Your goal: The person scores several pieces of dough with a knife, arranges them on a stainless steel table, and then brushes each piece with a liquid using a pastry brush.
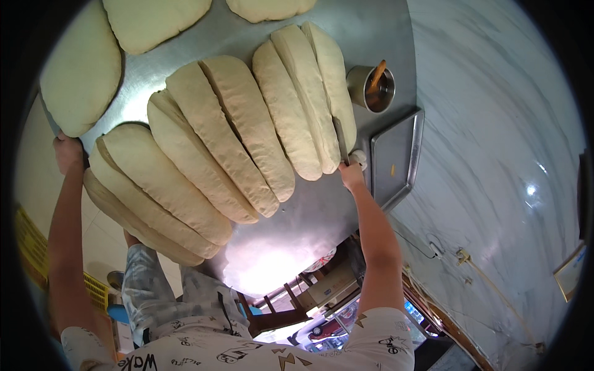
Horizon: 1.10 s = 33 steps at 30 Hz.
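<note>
My right hand is closed around the handle end of a long metal blade, perhaps a knife. The blade lies between two thick dough strips on the right, beside the outermost strip. Several more pale strips, such as this one, fan out across the metal tabletop. They lie close together, with narrow gaps or cut lines between them. At the far left, my left hand has its fingers curled at the table's edge, just below a large uncut dough slab.
A metal cup with a wooden-handled tool stands right of the strips. Below it is a shallow metal tray. A small white lump sits beside my right hand. More dough slabs lie at the back. A marbled wall borders the right.
</note>
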### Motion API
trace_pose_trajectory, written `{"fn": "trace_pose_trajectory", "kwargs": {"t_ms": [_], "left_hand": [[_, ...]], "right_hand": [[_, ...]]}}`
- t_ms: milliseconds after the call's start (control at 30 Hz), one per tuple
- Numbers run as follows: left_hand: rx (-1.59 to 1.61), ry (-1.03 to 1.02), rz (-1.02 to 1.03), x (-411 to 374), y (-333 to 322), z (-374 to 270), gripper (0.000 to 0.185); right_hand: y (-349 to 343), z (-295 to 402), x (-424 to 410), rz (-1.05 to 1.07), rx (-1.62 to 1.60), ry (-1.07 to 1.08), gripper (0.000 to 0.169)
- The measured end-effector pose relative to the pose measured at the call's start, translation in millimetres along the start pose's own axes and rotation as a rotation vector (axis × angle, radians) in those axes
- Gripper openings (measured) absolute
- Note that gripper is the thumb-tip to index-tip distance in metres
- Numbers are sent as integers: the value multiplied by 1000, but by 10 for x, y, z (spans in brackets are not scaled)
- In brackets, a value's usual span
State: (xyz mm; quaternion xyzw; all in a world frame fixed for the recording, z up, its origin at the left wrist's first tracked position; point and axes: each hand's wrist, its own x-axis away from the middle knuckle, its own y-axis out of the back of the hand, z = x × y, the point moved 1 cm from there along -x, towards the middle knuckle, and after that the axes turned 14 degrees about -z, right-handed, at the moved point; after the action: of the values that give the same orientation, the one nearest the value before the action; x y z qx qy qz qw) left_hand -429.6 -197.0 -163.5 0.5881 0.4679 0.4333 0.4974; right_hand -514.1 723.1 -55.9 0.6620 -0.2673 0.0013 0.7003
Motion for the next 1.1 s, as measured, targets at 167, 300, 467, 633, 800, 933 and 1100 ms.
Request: {"fn": "trace_pose_trajectory", "kwargs": {"t_ms": [167,300,467,633,800,933,1100], "left_hand": [[59,9,-36,10,15,-47,77],[90,8,-66,-358,-106,313,76],[38,6,-33,-32,-44,-9,75],[27,20,-36,29,87,4,74],[31,59,-34,133,176,-69,72],[25,73,-2,134,172,-107,72],[15,101,-7,173,295,-132,69]], "right_hand": [[-30,53,-48,-18,0,-16,43],[-16,256,-37,41,-6,51,46],[-13,-229,187,-28,-92,22,50],[-19,-137,158,57,-111,-82,45],[-27,-173,173,-72,-36,63,41],[142,80,130,-4,34,71,42],[679,1311,-8,201,145,-139,51]]}}
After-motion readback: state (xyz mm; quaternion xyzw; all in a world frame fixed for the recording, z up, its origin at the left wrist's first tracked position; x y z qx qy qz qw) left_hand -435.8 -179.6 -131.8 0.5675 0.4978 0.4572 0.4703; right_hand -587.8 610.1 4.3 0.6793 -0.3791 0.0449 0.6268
